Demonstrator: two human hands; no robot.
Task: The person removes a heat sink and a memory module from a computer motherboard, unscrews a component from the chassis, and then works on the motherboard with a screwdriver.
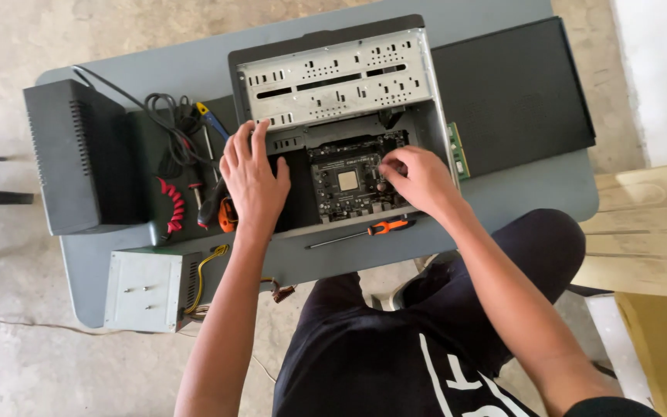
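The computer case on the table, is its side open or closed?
Open. The computer case lies on its side with no cover on top; the motherboard shows inside, and the right hand reaches into it.

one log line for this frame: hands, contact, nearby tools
left hand: flat on open grey computer case edge | right hand: fingertips on dark green motherboard | orange-handled screwdriver: lying untouched on grey table

Bright, even daylight, soft shadows, sharp focus, slight edge distortion.

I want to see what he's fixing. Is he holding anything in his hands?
The left hand lies flat on the computer case, holding nothing. The right hand pinches at the circuit board; what its fingertips hold cannot be told.
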